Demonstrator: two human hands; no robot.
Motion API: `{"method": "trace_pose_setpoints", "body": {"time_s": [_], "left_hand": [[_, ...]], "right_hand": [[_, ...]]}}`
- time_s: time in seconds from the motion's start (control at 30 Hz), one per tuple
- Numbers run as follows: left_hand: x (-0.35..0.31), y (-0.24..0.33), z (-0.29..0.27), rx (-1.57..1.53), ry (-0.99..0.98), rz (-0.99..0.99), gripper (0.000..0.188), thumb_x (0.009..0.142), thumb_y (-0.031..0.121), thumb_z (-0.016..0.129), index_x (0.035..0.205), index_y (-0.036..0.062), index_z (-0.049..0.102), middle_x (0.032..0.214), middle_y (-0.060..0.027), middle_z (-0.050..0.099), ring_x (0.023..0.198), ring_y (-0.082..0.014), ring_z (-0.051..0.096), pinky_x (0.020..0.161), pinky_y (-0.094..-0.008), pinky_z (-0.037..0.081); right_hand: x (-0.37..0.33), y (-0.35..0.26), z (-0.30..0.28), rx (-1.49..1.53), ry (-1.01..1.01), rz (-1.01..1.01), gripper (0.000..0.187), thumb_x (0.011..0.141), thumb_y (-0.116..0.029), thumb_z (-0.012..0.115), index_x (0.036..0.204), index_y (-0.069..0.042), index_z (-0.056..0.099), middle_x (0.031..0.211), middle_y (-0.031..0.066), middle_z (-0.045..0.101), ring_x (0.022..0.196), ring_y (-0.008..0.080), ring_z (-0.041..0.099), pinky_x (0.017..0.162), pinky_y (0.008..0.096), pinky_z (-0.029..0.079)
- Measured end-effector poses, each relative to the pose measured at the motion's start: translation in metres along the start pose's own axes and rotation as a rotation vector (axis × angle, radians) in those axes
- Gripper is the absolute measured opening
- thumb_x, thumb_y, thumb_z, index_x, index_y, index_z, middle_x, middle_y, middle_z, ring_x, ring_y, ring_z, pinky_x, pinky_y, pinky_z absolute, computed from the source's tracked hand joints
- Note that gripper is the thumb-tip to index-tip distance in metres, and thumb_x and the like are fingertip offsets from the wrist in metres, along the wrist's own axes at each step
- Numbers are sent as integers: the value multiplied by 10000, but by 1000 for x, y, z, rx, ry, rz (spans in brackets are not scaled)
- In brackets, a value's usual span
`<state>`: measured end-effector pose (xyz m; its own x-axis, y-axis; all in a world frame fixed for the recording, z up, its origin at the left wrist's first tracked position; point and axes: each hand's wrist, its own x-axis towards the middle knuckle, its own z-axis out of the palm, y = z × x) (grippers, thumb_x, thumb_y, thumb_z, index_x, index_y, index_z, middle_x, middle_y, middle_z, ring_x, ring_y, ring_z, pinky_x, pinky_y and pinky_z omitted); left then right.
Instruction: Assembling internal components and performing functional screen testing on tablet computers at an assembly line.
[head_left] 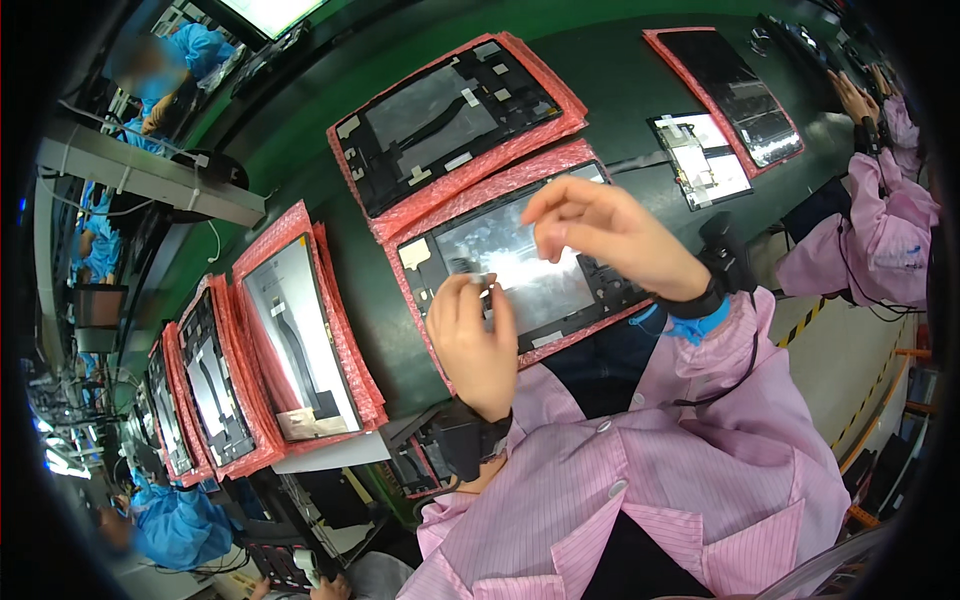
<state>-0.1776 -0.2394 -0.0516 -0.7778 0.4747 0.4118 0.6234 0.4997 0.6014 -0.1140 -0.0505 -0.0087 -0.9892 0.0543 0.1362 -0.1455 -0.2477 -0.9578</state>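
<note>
Both hands are over a black-framed tablet-like display panel (460, 240) with a shiny silver middle, lying on pink bubble wrap (415, 255). My left hand (472, 345) is closed above the panel's near left part. Its thumb and index finger pinch a tiny pale piece (486, 282), too small to name. My right hand (615, 238) hovers over the panel's right part, its fingers loosely curled and apart. Nothing shows between them. A black band and blue cuff circle my right wrist.
Behind lies another display panel (400, 120) on pink wrap. More wrapped panels (285, 330) stand in a row at left. At right rest a small part with a white sheet (700, 160) and a dark panel (715, 75). A co-worker's pink sleeve (860, 235) is at far right.
</note>
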Motion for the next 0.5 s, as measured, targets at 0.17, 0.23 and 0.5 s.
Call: {"method": "trace_pose_setpoints", "body": {"time_s": [0.17, 0.23, 0.5], "left_hand": [[-12, -8, -15, -64, 29, -108, 120, 862, 100, 615, 954, 30, 649, 1032, -120, 645, 944, -317, 577, 853, -407, 406], [-18, -9, -14, -15, 20, -103, 124, 860, 97, 619, 953, 23, 652, 1035, -137, 640, 954, -326, 590, 839, -419, 430], [-28, -9, -5, 22, 57, -50, 127, 890, 84, 581, 958, 5, 653, 1078, -177, 611, 972, -359, 592, 824, -449, 459]], "right_hand": [[11, 11, -56, -1052, 204, -155, 211, 869, -150, 581, 1036, -22, 603, 987, 93, 624, 955, 242, 574, 850, 362, 452], [14, 15, -75, -1216, 165, -147, 292, 839, -189, 579, 1073, -16, 609, 1071, 147, 603, 1043, 325, 528, 910, 405, 419], [19, 23, -76, -1461, 63, -51, 305, 799, -255, 631, 966, 0, 656, 1000, 131, 564, 1000, 298, 520, 869, 385, 399]]}}
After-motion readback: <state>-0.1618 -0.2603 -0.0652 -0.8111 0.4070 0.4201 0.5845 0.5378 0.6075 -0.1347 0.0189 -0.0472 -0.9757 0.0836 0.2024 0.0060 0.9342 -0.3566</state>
